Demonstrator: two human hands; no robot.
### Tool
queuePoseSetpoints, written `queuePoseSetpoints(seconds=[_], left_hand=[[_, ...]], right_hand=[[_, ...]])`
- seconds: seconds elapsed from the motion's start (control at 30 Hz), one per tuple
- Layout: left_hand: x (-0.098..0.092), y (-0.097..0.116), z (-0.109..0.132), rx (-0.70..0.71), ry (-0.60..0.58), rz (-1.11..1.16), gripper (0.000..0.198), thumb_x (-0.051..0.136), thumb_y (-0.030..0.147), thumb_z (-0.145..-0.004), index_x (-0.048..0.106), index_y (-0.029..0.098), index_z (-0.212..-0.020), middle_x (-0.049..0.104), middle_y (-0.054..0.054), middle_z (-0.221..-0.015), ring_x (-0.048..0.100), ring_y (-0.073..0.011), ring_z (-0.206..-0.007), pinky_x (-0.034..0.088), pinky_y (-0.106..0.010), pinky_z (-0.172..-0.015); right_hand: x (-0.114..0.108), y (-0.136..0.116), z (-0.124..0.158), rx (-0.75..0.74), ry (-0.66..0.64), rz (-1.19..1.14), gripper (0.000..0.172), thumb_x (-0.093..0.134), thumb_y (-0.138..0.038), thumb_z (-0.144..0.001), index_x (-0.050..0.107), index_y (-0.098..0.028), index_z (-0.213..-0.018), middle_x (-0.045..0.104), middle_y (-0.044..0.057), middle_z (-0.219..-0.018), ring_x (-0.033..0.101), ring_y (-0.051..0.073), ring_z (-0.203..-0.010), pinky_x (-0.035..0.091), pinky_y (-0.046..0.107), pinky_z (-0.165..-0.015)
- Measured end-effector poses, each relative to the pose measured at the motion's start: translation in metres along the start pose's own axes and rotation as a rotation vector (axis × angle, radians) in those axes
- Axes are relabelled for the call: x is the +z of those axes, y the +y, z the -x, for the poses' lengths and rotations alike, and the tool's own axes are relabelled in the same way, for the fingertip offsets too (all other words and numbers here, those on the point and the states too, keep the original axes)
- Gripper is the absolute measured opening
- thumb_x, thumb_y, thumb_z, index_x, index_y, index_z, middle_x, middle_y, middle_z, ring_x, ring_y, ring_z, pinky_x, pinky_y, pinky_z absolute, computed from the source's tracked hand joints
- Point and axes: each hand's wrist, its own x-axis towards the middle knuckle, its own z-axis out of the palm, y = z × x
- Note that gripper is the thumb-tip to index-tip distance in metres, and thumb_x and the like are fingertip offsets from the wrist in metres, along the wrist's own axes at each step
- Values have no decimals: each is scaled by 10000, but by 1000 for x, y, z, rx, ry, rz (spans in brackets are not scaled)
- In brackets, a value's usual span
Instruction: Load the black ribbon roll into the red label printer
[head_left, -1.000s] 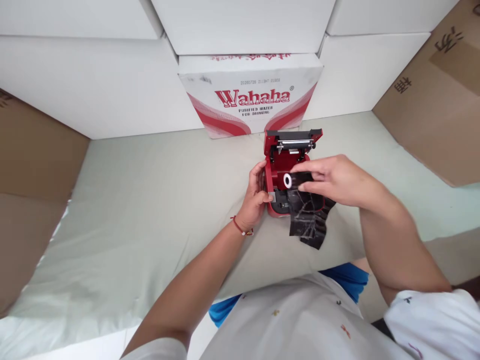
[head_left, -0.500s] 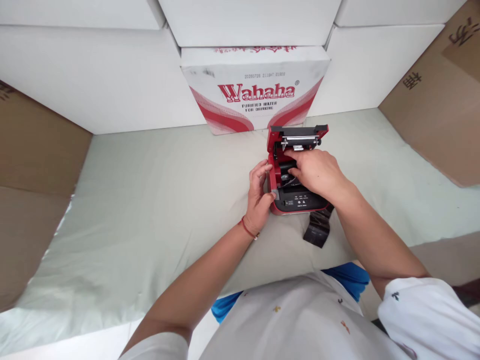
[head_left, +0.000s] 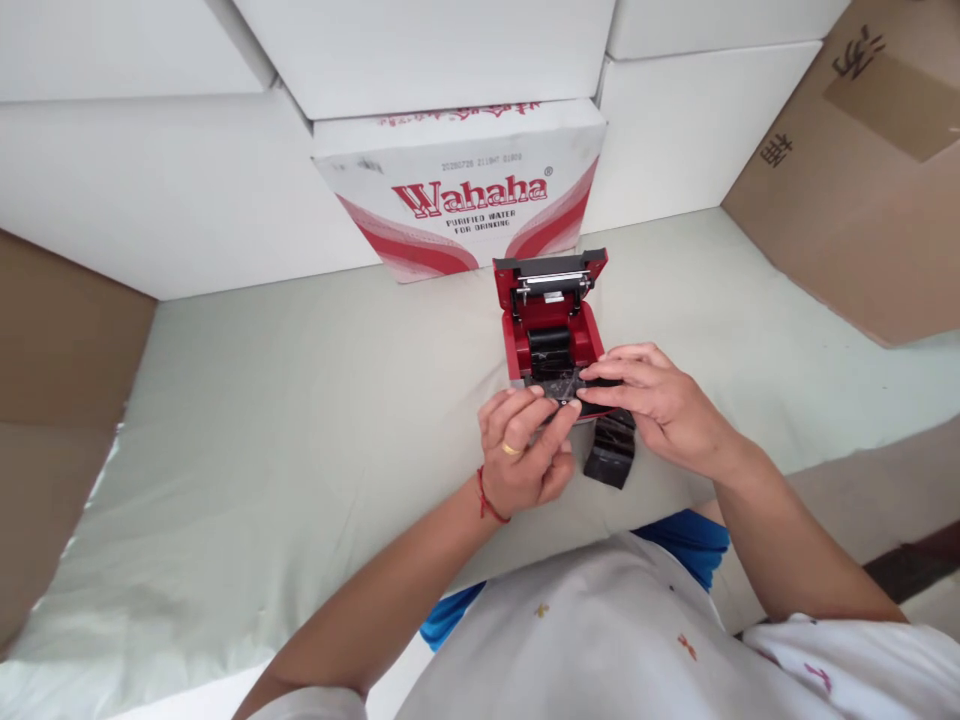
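Note:
A small red-and-black label printer [head_left: 594, 340] stands on the cloth with its lid [head_left: 551, 266] raised. Inside sits a black label roll [head_left: 550, 345], its black label strip [head_left: 559, 387] drawn forward over the printer's front. My left hand [head_left: 529, 445] is closed at the front edge, fingertips and thumb on the strip's end. From the right, my right hand [head_left: 652, 400] reaches in with fingers stretched out, their tips on the strip's right side; its thumb is hidden. Below the printer's front right corner lies a loose folded black strip [head_left: 611, 455].
Behind the printer stands a white-and-red water carton [head_left: 465, 215], with plain white boxes [head_left: 675, 130] around and above it. Brown cardboard boxes [head_left: 847, 220] flank the pale green cloth [head_left: 300, 430] on both sides.
My right hand has come out of the printer's inside to its front right. My left hand has moved from the left side to the front, onto the strip. The view has shifted.

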Motion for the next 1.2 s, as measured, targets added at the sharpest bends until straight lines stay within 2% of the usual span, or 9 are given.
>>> queuePoseSetpoints(seconds=[0.17, 0.33, 0.53, 0.67, 0.8, 0.9, 1.0, 1.1, 1.2], left_hand=[[2, 10, -4, 44, 72, -179, 833, 714, 210, -895, 521, 377, -1689, 741, -80, -1164, 643, -338, -1154, 410, -532, -1158], [-1, 20, -13, 133, 51, -372, 593, 659, 142, -885, 742, 299, -1451, 746, -78, -1073, 645, -280, -1097, 475, -450, -1056], [-1, 32, -15, 169, 25, -450, 353, 677, 175, -926, 823, 221, -1244, 740, -68, -942, 642, -241, -1011, 471, -405, -994], [-1, 34, -19, 193, 35, -464, 311, 663, 157, -949, 811, 201, -1219, 798, -79, -972, 702, -251, -1091, 480, -406, -1075], [-2, 34, -22, 222, -16, -447, 336, 636, 130, -960, 790, 208, -1247, 860, -59, -1059, 762, -230, -1100, 478, -383, -1078], [-1, 35, -21, 212, -31, -461, 340, 649, 133, -957, 784, 198, -1262, 868, -53, -1043, 762, -221, -1018, 470, -389, -1009], [1, 41, -20, 178, -59, -529, 361, 673, 179, -963, 785, 211, -1306, 852, -61, -1034, 741, -231, -1009, 450, -411, -1002], [2, 50, -21, 130, -105, -604, 383, 709, 229, -976, 776, 232, -1353, 827, -76, -1070, 717, -244, -1044, 441, -425, -996], [-1, 61, -26, 97, -159, -666, 387, 729, 234, -992, 756, 223, -1378, 795, -72, -1009, 694, -234, -957, 440, -424, -882]], right_hand=[[2, 3, 4, 23, 50, 9, 514, 425, -102, -1102, 873, -325, -1217, 827, 51, -1372, 617, 260, -1396, 558, 552, -1174], [4, 8, 9, -35, 131, 4, 526, 447, -62, -1088, 881, -347, -1170, 836, 29, -1335, 616, 256, -1385, 573, 528, -1140], [6, 8, 15, -53, 178, 6, 476, 482, -78, -1095, 881, -338, -1104, 846, 21, -1277, 636, 258, -1354, 591, 507, -1108], [-9, 8, -8, -22, 232, 3, 430, 494, -152, -1115, 863, -372, -1152, 814, 16, -1367, 678, 263, -1340, 559, 541, -1181], [-26, 13, -59, 5, 341, 123, 404, 533, -330, -1142, 724, -388, -1493, 690, 52, -1582, 615, 327, -1482, 451, 620, -1286], [-31, 19, -96, 24, 290, 205, 489, 515, -419, -1146, 618, -354, -1619, 571, 84, -1713, 492, 354, -1602, 399, 610, -1325], [-29, 22, -114, 39, 150, 244, 456, 502, -405, -1144, 691, -291, -1544, 663, 114, -1604, 576, 350, -1498, 457, 573, -1272], [-29, 16, -108, 19, 39, 259, 393, 540, -310, -1107, 784, -231, -1404, 769, 122, -1389, 661, 346, -1309, 527, 544, -1159], [-33, 5, -93, 0, 0, 261, 433, 504, -160, -1056, 810, -218, -1357, 786, 110, -1307, 685, 312, -1199, 563, 487, -1056]])
